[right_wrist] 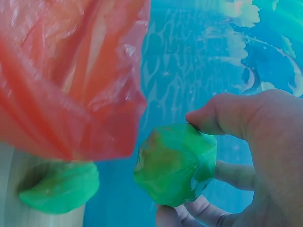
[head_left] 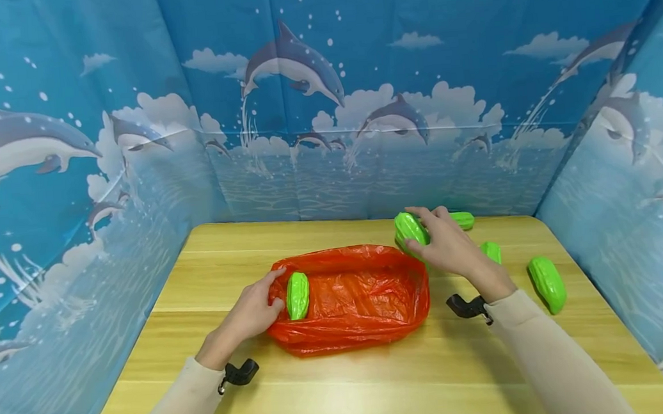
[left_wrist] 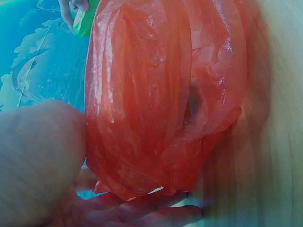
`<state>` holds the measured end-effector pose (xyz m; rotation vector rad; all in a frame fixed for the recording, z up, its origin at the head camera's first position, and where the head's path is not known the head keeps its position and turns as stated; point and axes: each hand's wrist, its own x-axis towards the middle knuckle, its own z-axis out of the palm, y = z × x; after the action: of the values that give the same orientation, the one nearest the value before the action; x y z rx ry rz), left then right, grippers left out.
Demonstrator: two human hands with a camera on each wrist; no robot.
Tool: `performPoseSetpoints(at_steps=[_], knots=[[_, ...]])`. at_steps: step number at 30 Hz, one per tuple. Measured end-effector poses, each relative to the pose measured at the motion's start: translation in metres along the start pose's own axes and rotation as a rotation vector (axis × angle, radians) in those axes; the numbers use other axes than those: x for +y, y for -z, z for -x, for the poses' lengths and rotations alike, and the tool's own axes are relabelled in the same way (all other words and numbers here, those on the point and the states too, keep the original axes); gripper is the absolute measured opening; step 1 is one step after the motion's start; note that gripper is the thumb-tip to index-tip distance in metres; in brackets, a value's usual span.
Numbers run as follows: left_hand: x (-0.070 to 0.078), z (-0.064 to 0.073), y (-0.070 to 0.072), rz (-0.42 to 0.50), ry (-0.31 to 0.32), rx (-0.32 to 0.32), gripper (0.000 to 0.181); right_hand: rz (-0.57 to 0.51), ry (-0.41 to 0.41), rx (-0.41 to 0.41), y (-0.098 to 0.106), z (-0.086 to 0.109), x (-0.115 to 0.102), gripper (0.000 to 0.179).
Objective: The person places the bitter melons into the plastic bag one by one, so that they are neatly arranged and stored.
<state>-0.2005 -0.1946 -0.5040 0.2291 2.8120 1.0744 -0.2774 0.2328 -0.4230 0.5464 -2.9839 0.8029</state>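
A red plastic bag (head_left: 346,335) lies on the table with its mouth spread wide. My left hand (head_left: 256,307) holds its left rim, and in the left wrist view the fingers (left_wrist: 165,215) show along the bag's end. Inside the bag, close to that hand, is a ridged green gourd-like piece (head_left: 298,295). Over the bag's back right corner, my right hand (head_left: 452,245) grips another glossy green gourd (head_left: 411,229) between thumb and fingers. The right wrist view shows this gourd (right_wrist: 173,165) end-on, beside the bag's edge (right_wrist: 113,123).
Right of the bag, more green gourds lie on the wooden table (head_left: 333,393): one at the back edge (head_left: 462,220), one partly behind the right forearm (head_left: 491,251), and one further right (head_left: 547,285). Dolphin-print curtains (head_left: 329,175) enclose the table's back and sides.
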Motion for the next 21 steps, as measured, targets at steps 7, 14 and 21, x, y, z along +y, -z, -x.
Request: performPoseSetpoints(at_steps=[7,14,21], knots=[[0.002,0.002,0.000,0.003,-0.010,0.007,0.075,-0.025,0.024,-0.013,-0.004,0.001,-0.014,0.072],[0.002,0.002,-0.001,0.006,0.001,0.003,0.075,-0.030,0.052,-0.029,-0.009,0.002,-0.028,0.071],[0.000,0.001,-0.001,0.007,0.004,0.006,0.075,-0.042,0.068,-0.063,-0.016,0.000,-0.044,0.070]])
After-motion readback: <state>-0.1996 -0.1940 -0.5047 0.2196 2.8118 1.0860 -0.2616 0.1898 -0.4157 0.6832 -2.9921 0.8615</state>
